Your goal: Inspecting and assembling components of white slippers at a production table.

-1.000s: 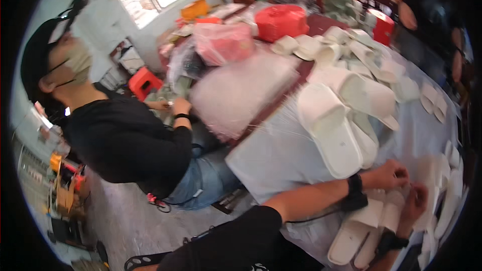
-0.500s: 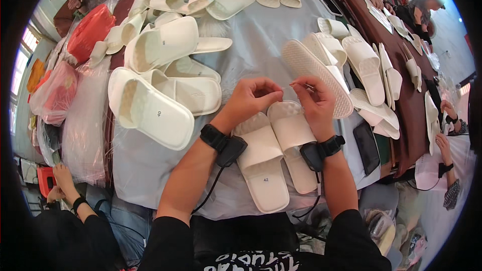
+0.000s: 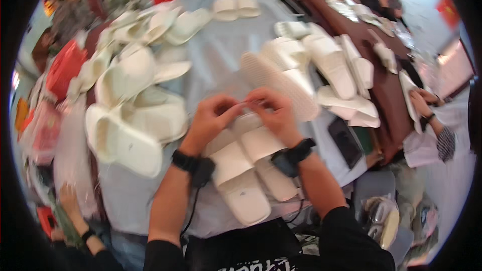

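My left hand [image 3: 213, 118] and my right hand [image 3: 276, 115] meet over the toe ends of a pair of cream slide slippers [image 3: 232, 159]. Both are closed in a pinch, fingertips together on something too small and blurred to make out. The pair lies side by side on the grey cloth, soles down, directly beneath my hands and between my wrists. Just beyond my right hand, a slipper with a textured sole [image 3: 281, 88] leans tilted against others. To the left of my left hand lies a large cream slipper [image 3: 128, 145].
Slippers are heaped at the left [image 3: 125, 73] and right [image 3: 329, 65], with another pair [image 3: 236, 8] at the far edge. A dark phone [image 3: 345, 143] lies at right. Clear plastic wrap [image 3: 75, 155] and a red bundle [image 3: 65, 69] line the left. Co-workers' hands [image 3: 422, 101] show at the sides.
My hands have drawn together, so their fingertips now meet. The whole view has shifted and blurred, with the table's things appearing further left.
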A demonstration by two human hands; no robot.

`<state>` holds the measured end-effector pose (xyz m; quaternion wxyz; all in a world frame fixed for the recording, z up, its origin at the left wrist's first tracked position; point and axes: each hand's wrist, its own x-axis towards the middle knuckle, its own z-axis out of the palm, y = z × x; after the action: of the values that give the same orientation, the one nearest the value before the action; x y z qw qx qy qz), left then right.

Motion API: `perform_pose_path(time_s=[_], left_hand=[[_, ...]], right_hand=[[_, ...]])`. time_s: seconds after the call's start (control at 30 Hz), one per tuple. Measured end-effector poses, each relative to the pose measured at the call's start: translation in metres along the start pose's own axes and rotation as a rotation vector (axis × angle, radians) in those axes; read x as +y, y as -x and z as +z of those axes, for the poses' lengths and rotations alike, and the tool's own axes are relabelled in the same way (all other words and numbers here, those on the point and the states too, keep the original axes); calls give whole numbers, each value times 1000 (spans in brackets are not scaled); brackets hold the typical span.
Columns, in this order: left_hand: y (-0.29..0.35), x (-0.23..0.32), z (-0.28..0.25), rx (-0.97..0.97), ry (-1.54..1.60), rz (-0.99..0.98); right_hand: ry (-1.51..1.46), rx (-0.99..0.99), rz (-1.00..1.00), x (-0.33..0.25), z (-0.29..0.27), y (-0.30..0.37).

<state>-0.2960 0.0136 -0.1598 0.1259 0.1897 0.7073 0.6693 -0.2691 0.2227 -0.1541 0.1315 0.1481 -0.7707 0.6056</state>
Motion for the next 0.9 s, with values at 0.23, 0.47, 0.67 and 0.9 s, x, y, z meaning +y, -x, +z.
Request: perform_pose_path(time_s=[0.23, 0.47, 0.67, 0.9], left_hand=[[2, -7, -2, 51, 77, 8], [1, -6, 7, 30, 132, -7], [3, -2, 2, 29, 199, -8], [1, -9, 2, -13, 177, -16]], right_hand=[[-42, 111, -29, -4, 4, 0], [-48, -21, -90, 1, -2, 2], [-45, -57, -69, -7, 0, 1], [-25, -28, 17, -6, 1, 2]])
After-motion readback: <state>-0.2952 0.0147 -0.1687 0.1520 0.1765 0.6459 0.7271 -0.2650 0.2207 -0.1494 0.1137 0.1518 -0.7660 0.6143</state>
